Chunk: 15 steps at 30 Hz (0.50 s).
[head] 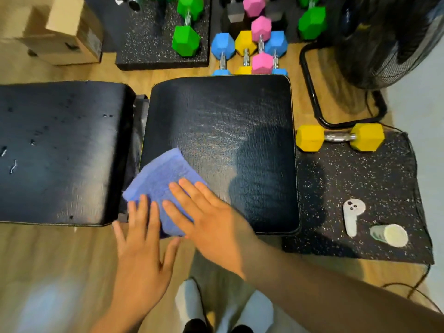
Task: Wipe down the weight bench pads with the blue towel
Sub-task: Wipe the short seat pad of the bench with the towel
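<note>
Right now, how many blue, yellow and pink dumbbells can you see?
Blue dumbbells: 2
Yellow dumbbells: 2
Pink dumbbells: 2, one partly out of frame
Total: 6

The blue towel [158, 183] lies on the seat pad [228, 121] (at its near-left corner).

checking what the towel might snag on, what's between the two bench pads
In the head view, a narrow gap with dark frame parts separates the left pad and right pad; the blue towel overlaps its near end.
</note>
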Tool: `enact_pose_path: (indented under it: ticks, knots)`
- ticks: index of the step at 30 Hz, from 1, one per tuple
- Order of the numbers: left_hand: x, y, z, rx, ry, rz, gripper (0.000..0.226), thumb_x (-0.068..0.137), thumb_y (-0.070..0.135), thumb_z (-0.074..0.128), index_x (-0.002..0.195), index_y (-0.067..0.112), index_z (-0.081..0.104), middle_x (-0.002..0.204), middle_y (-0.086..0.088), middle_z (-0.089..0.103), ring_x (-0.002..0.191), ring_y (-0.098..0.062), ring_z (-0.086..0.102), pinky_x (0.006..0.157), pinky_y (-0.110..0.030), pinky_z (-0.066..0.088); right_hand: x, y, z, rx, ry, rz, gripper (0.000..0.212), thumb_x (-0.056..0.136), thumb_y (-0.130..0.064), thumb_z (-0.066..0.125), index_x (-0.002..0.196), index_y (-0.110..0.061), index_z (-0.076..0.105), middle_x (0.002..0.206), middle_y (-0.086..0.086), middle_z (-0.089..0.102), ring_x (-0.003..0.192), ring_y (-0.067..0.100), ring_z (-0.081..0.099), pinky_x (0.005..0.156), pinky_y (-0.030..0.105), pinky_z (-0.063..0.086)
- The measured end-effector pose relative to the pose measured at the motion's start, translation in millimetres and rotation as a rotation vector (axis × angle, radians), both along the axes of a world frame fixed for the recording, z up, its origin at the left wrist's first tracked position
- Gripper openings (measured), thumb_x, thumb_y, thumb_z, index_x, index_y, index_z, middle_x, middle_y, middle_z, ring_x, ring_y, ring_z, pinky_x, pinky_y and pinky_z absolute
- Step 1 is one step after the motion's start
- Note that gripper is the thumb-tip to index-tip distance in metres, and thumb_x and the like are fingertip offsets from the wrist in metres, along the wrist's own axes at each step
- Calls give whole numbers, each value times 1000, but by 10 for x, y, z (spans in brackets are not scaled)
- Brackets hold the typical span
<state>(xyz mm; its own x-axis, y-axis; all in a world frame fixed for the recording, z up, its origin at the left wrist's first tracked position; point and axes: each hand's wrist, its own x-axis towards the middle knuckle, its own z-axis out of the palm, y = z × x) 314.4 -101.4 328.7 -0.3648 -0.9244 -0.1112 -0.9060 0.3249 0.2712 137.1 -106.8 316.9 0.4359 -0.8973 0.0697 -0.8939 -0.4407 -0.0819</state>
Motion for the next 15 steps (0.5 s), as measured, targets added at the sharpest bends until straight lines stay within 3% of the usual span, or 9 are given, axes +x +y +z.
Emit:
enact_pose_path:
  ticks: [3,5,7,9,12,15]
  knots:
    - [-305,-84,39,-77,-66,-209,80,88,45,45,146,-3,19,155,-23,15,145,-35,11,115,-57,8,-290,129,17,-1,-11,-18,57,92,-29,49,142,-7,33,150,21,33,139,37,29,114,48,21]
    - [-548,-102,39,-92,-147,-263,79,83,30,55,143,-9,21,153,-28,17,144,-40,12,110,-63,19,-519,223,61,14,67,-6,70,88,-40,51,144,-5,29,151,23,29,140,37,26,115,48,19]
    - [-763,-58,60,-85,-285,-268,81,80,21,62,142,-12,23,152,-31,15,143,-44,11,108,-65,21,-711,311,141,34,89,-28,69,90,-40,49,145,-3,27,152,24,26,141,38,24,115,49,18]
    - [-992,-5,108,-65,-390,-304,89,81,29,65,143,-12,18,152,-32,10,143,-47,6,110,-66,15,-862,409,129,61,135,-71,64,96,-41,42,144,-1,30,151,25,26,141,39,24,114,50,20]
    - [-1344,-44,215,-50,-468,-480,103,85,57,45,143,-13,-3,152,-34,-5,141,-48,-9,110,-67,5,-1121,552,187,185,195,-161,82,92,-63,37,143,2,32,151,25,27,140,39,26,114,50,23]
    - [-1452,-220,273,0,-334,-602,113,79,78,30,146,-9,6,155,-30,-1,144,-42,-5,112,-63,6,-1268,647,337,277,135,-255,84,91,-64,33,144,1,30,153,22,24,142,35,22,110,52,30]
